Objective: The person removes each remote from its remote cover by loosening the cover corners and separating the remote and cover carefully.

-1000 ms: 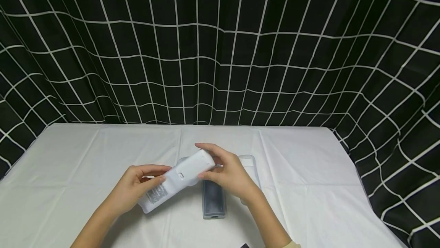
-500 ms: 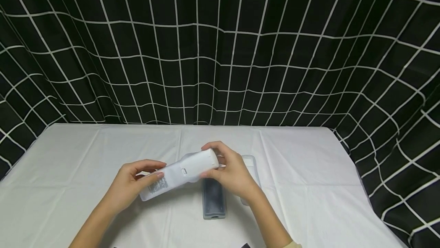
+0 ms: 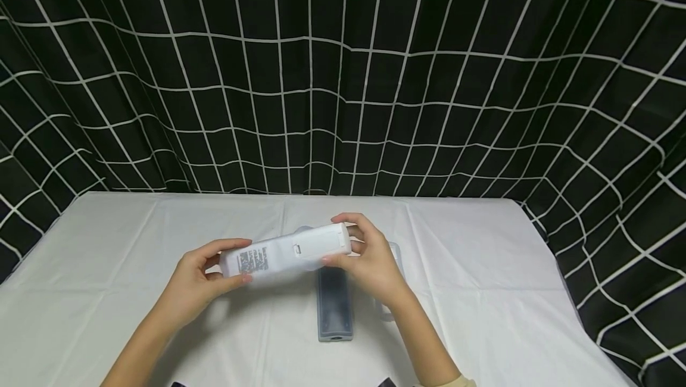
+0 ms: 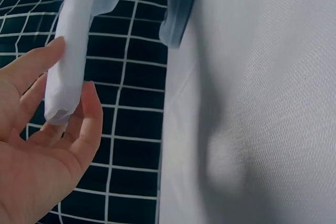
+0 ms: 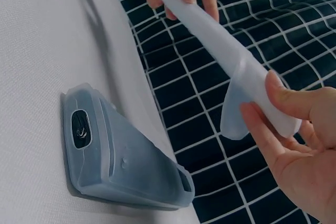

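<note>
A white remote control (image 3: 324,242) is held aloft, its back with the battery cover and printed label turned toward the head camera. A translucent silicone sleeve (image 5: 234,111) covers part of it, and a loose flap hangs off near the right end. My left hand (image 3: 195,280) grips the sleeved left end between thumb and fingers. At the bare right end my right hand (image 3: 372,263) pinches the remote, thumb on the near edge and fingers on the far side. The remote's front is hidden in the head view.
Below the remote lies a blue-grey, sleeve-like case (image 3: 335,306) with a dark hole at one end; its contents are unclear. A clear case (image 3: 398,254) lies partly behind my right forearm. White cloth (image 3: 161,232) covers the table, backed by a black gridded curtain (image 3: 321,77).
Both hands have lifted the remote and shifted it slightly right. Its left end has risen, so it now lies nearer level, and its label faces the head camera more fully.
</note>
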Motion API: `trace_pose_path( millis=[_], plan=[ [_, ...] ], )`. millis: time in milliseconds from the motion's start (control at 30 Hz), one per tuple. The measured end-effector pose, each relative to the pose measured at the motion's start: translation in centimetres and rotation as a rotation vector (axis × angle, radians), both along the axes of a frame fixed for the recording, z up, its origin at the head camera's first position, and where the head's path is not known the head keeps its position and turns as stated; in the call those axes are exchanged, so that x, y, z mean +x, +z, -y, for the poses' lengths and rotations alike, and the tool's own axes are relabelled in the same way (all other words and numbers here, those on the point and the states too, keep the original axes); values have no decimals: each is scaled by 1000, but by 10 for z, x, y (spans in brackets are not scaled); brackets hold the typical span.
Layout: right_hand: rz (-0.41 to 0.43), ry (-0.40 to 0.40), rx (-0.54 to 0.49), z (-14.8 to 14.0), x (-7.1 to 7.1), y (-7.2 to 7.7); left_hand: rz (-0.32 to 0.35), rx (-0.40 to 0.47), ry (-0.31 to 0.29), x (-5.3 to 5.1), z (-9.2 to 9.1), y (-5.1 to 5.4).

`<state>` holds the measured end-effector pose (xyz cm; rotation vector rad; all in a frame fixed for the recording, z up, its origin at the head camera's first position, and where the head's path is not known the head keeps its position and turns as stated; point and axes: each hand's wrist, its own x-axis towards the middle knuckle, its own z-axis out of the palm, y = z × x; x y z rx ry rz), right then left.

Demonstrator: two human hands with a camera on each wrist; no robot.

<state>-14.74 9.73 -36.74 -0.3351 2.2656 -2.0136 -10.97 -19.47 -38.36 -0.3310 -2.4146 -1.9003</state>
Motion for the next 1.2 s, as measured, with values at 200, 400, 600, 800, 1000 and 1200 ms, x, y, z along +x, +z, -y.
trace_pose_path(
  millis=[200, 400, 600, 800, 1000, 1200],
  plan=[
    [37, 39, -21, -3, -1, -1, 19, 37, -27, 0, 2, -2],
    [28, 98, 11, -9, -2, -1, 78, 69, -24, 1, 6, 0],
    [-34, 124, 89, -11, -1, -1, 28, 63, 20, 1, 7, 1],
    [-97, 105, 162, -12, 1, 0, -42, 88, 67, 1, 6, 0],
    [-109, 88, 168, -12, 2, 2, -21, 168, 52, 4, 6, -2],
    [-122, 80, 139, -14, 2, 4, 3, 291, 27, 4, 6, -1]
  ],
)
